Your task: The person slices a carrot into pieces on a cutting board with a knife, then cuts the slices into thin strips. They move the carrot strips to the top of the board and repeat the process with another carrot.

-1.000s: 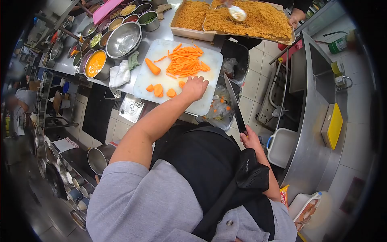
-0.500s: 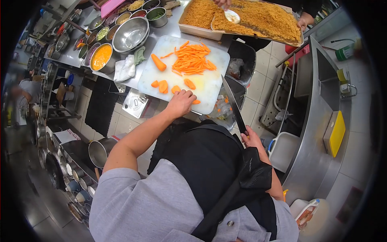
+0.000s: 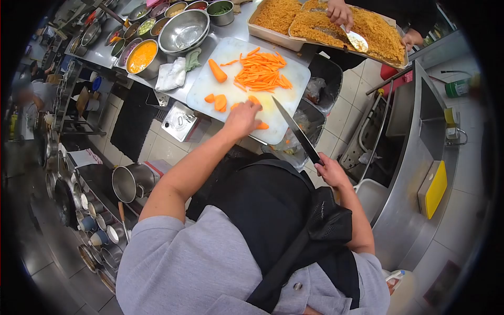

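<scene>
My left hand [image 3: 244, 119] is over the near part of the white cutting board [image 3: 202, 89], its fingertips at a carrot slice [image 3: 254, 100]. Whether they grip it is hard to tell. My right hand [image 3: 328, 169] is wrapped round the handle of a large knife [image 3: 296, 130], whose tip lies over the board's right side. A heap of carrot sticks [image 3: 260, 71] occupies the back of the board, with a carrot piece [image 3: 217, 71] to its left. Thick carrot slices [image 3: 220, 102] lie left of my left hand, and another slice [image 3: 262, 126] is beside its fingers.
Metal bowls [image 3: 184, 31], a pot of orange liquid [image 3: 142, 56] and a white cloth [image 3: 170, 75] stand left of the board. Behind right, another person's hand [image 3: 340, 13] holds a spoon over a tray [image 3: 404, 62]. A bin [image 3: 336, 79] is right of the board.
My left hand has moved from the board's near edge up to the slice further in. The knife has swung inward over the board. The other person's spoon has shifted right.
</scene>
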A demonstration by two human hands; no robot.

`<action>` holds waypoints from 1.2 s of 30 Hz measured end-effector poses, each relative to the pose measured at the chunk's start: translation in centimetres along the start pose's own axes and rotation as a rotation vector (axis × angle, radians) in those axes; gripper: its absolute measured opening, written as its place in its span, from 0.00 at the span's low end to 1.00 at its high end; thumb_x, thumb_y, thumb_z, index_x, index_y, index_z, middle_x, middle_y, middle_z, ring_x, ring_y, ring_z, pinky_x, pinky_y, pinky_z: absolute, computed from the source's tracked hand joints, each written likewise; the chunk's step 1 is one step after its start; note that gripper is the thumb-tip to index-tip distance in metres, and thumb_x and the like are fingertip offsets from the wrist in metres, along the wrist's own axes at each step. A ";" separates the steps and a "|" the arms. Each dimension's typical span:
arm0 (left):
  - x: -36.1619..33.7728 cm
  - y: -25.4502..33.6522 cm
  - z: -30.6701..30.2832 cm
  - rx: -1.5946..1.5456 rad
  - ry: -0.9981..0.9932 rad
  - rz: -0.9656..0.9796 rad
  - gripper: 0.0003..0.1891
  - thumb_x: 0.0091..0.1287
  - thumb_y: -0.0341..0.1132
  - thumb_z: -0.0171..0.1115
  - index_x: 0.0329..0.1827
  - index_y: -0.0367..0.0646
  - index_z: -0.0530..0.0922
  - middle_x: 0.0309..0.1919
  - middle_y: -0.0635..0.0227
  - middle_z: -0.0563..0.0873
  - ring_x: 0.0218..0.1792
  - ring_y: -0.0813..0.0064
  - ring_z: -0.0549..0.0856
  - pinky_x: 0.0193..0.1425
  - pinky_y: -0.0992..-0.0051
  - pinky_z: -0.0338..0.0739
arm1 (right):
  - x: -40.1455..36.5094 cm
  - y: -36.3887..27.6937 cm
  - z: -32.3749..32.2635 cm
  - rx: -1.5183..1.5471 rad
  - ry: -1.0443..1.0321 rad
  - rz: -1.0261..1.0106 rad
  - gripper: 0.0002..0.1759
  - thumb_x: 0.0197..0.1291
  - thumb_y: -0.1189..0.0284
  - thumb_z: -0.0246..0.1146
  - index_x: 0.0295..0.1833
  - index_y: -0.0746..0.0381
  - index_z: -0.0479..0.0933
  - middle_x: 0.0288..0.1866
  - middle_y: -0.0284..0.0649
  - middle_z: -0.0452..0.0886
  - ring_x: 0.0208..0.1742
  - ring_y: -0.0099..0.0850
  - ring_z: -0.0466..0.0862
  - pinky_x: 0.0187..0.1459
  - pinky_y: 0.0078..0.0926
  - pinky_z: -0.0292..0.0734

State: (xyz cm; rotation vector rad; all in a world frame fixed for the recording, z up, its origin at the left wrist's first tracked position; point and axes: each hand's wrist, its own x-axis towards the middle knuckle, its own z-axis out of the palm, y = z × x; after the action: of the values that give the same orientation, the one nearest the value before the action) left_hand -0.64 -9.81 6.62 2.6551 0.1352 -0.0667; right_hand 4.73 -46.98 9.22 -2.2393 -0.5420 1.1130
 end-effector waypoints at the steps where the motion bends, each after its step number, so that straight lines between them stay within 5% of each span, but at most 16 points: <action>1: 0.8 -0.6 0.0 0.002 -0.005 -0.002 0.14 0.70 0.28 0.60 0.58 0.45 0.81 0.55 0.55 0.82 0.58 0.48 0.84 0.57 0.53 0.82 | 0.4 0.1 -0.2 0.005 -0.003 0.000 0.13 0.73 0.69 0.62 0.53 0.65 0.71 0.31 0.50 0.84 0.36 0.49 0.87 0.41 0.47 0.79; 3: 2.6 -2.1 0.3 -0.026 0.229 -0.017 0.12 0.70 0.27 0.58 0.55 0.44 0.80 0.53 0.50 0.81 0.54 0.44 0.84 0.56 0.50 0.82 | 1.3 0.5 -0.8 -0.143 0.001 -0.060 0.11 0.72 0.69 0.60 0.53 0.64 0.71 0.33 0.53 0.85 0.39 0.54 0.87 0.43 0.52 0.78; 8: 5.2 -3.2 1.9 -0.014 0.085 -0.096 0.15 0.66 0.25 0.62 0.55 0.43 0.79 0.52 0.47 0.82 0.53 0.42 0.85 0.57 0.50 0.82 | 4.3 -1.4 -3.2 -0.467 0.049 -0.167 0.14 0.72 0.69 0.59 0.59 0.59 0.71 0.38 0.58 0.86 0.46 0.62 0.85 0.47 0.62 0.77; 21: 4.3 0.2 5.1 -0.155 0.298 -0.107 0.16 0.61 0.28 0.75 0.51 0.44 0.82 0.51 0.55 0.83 0.53 0.49 0.86 0.57 0.56 0.83 | 5.8 -2.7 -8.2 -0.680 -0.022 -0.206 0.17 0.72 0.70 0.56 0.64 0.56 0.71 0.37 0.57 0.86 0.45 0.60 0.85 0.47 0.61 0.78; 27: 4.5 -0.2 5.5 -0.177 0.277 -0.128 0.13 0.62 0.28 0.74 0.48 0.43 0.83 0.49 0.63 0.84 0.50 0.56 0.88 0.55 0.61 0.84 | 6.3 -3.4 -7.2 -0.725 -0.052 -0.234 0.17 0.72 0.70 0.56 0.64 0.59 0.70 0.36 0.57 0.86 0.44 0.60 0.86 0.46 0.61 0.78; 36: 4.4 -0.5 5.9 -0.293 0.391 -0.163 0.11 0.64 0.31 0.73 0.46 0.42 0.83 0.45 0.59 0.85 0.44 0.56 0.88 0.51 0.62 0.85 | 6.5 -4.0 -7.8 -0.772 -0.033 -0.229 0.15 0.75 0.68 0.56 0.62 0.60 0.67 0.34 0.57 0.86 0.41 0.61 0.86 0.44 0.62 0.78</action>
State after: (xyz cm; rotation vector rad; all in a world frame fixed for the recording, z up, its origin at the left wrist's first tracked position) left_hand 3.52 -11.81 0.84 2.3294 0.4527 0.3912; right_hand 14.38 -42.63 11.91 -2.6827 -1.3925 0.9102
